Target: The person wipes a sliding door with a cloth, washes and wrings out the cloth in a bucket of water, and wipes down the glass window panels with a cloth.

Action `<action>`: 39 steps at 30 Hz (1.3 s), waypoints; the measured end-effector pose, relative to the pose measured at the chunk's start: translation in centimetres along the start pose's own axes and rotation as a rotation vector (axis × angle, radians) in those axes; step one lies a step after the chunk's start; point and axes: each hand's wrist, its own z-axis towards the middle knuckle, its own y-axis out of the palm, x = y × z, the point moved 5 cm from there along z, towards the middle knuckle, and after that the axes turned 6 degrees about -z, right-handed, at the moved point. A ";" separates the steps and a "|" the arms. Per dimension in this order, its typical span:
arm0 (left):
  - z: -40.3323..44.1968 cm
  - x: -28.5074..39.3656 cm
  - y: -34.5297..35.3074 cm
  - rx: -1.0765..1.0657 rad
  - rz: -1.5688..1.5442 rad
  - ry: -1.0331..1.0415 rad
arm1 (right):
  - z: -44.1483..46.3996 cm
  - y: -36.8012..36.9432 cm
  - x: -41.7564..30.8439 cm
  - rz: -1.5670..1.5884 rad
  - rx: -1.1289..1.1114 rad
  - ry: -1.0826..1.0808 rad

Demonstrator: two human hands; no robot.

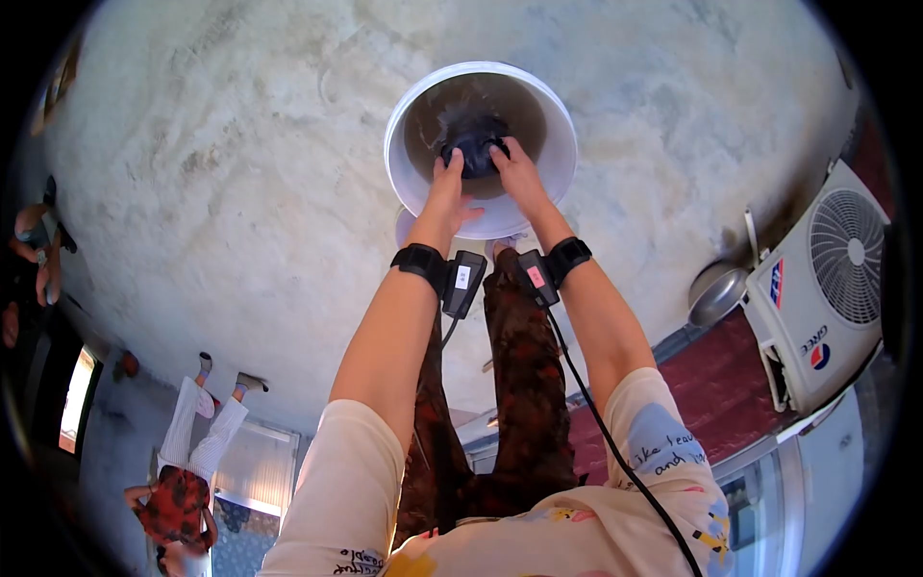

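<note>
A white bucket point(392, 159) stands on the floor in front of me, with murky brownish water point(527, 108) inside. Both hands reach into it and grip a bunched, wet dark cloth point(473, 152) at the water. My left hand point(446, 195) has its thumb over the cloth's left side. On the cloth's right side, my right hand point(519, 173) is closed, thumb and fingertips pressed to the edge. The cloth hides some of the fingers. What kind of cloth it is cannot be made out.
Black strapped devices sit on both wrists, a cable point(596, 409) running from the right one. At right are an outdoor air-conditioner unit point(817, 279) and a metal basin point(717, 293). One person point(183, 481) stands at lower left; another point(40, 245) is at far left.
</note>
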 end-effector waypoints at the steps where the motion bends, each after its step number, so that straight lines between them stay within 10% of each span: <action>1: 0.8 -0.3 0.5 -0.187 -0.131 -0.015 | -2.3 -0.5 -1.7 0.088 -0.076 -0.024; 14: 2.2 -1.3 -1.0 0.021 -0.284 0.044 | -0.6 1.9 -5.2 -0.396 0.214 -0.229; 22: 1.5 2.1 -1.6 0.048 0.144 0.111 | 6.1 0.3 -1.2 -0.435 0.593 -0.165; 28: 1.2 1.3 -1.6 -0.033 0.080 0.055 | 5.4 2.7 2.0 -0.673 0.342 -0.162; 31: 0.9 0.4 -1.1 -0.065 0.024 -0.028 | 4.2 1.7 3.0 0.048 0.234 0.103; 39: 2.4 -1.3 -0.5 -0.290 -0.129 -0.023 | -9.0 -2.3 -3.1 0.381 0.061 0.022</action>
